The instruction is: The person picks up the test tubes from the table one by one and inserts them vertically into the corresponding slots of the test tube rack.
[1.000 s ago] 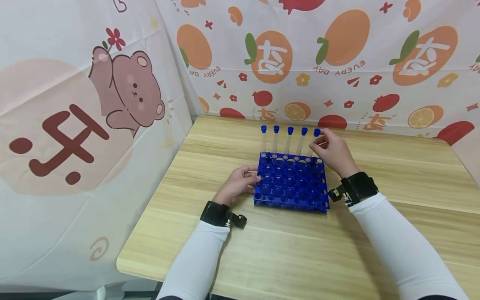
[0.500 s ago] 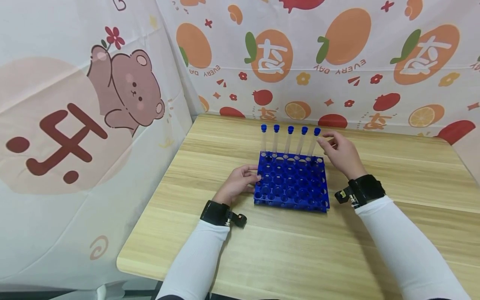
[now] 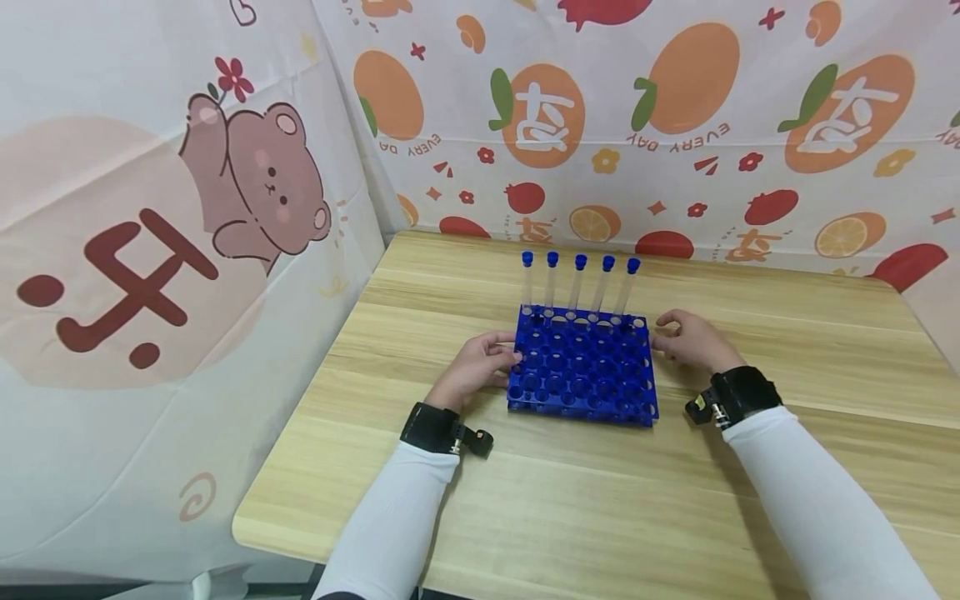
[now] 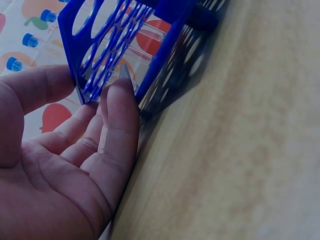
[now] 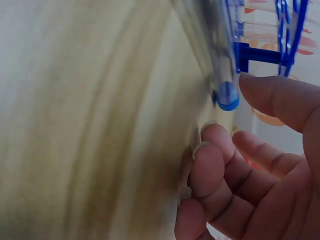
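A blue test tube rack [image 3: 581,360] stands on the wooden table. Several clear test tubes [image 3: 575,292] with blue caps are upright in its far row, and the far right corner hole holds no tube. My left hand [image 3: 474,367] grips the rack's left edge. In the left wrist view the thumb meets the upper plate while the other fingers [image 4: 122,110] curl below it. Beside the right edge of the rack is my right hand [image 3: 696,343], loosely curled and holding nothing. Its thumb [image 5: 265,92] is close to the rack; whether it touches is unclear.
The wooden table [image 3: 810,358] extends on both sides of the rack. A fruit-print cloth [image 3: 615,100] hangs behind the far edge, and a bear-print cloth [image 3: 150,467] hangs on the left. Each wrist wears a black camera strap [image 3: 742,392].
My right hand has let go of the rightmost capped test tube and come down and right, to the rack's right side. The left hand and the rack have stayed put.
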Tool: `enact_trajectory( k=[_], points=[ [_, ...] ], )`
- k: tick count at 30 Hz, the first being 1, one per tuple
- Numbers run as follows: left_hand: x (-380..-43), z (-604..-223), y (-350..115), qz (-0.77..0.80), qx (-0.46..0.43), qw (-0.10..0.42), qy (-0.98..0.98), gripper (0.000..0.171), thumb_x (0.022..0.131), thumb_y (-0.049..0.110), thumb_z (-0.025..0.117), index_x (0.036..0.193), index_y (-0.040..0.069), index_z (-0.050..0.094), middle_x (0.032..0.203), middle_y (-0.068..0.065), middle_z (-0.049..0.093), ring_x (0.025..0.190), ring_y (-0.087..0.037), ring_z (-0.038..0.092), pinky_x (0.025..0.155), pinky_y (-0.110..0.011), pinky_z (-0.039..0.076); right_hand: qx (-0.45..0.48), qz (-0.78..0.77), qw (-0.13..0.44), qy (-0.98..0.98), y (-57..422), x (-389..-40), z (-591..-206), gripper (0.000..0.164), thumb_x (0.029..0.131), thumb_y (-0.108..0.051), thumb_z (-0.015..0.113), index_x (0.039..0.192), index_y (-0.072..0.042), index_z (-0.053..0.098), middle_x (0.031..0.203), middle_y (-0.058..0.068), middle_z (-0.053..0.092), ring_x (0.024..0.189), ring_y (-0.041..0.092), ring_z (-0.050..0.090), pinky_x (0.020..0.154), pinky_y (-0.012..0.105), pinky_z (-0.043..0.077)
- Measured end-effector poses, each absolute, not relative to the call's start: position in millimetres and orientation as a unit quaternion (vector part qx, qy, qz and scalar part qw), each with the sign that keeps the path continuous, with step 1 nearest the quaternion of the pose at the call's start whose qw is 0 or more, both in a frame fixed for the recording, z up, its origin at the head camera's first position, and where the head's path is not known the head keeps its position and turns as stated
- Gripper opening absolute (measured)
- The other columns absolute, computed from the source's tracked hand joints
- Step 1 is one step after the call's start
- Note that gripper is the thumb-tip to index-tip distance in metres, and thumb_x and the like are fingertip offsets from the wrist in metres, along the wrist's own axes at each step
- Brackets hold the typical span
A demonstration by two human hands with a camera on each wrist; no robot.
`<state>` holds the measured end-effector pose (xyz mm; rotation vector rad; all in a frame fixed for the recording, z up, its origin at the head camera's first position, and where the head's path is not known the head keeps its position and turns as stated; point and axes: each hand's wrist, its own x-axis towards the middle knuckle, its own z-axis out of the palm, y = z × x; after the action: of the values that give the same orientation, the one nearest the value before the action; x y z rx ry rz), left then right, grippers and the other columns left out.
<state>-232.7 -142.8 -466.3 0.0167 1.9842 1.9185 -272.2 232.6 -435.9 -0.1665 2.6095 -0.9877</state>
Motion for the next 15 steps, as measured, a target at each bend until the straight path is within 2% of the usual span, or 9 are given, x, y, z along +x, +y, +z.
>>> enact_trajectory(
  k=[8,15],
  points=[
    [-230.9,-464.8,-142.4,0.679,0.003,0.189,0.71,0.042,0.092,0.008,0.064,0.133,0.007,0.056,0.11,-0.014,0.068,0.088,-0.017,0.065,0.07,-0.031,0.06,-0.056,-0.339,0.181,0.922,230.1,-267.8,-436.0,0.052,0.096,-0.029,0.061,0.135,0.001,0.045,0.087,0.012,0.065,0.07,0.02,0.058,0.06,0.03,0.05],
    [-230.3,-463.3,-142.6,0.676,-0.001,0.191,0.712,0.042,0.093,0.009,0.063,0.134,0.007,0.055,0.112,-0.014,0.068,0.089,-0.017,0.065,0.07,-0.031,0.06,-0.038,-0.256,0.166,0.952,234.1,-267.7,-433.6,0.059,0.089,-0.026,0.067,0.138,-0.002,0.044,0.102,0.016,0.06,0.081,0.025,0.057,0.064,0.031,0.046]
  ],
)
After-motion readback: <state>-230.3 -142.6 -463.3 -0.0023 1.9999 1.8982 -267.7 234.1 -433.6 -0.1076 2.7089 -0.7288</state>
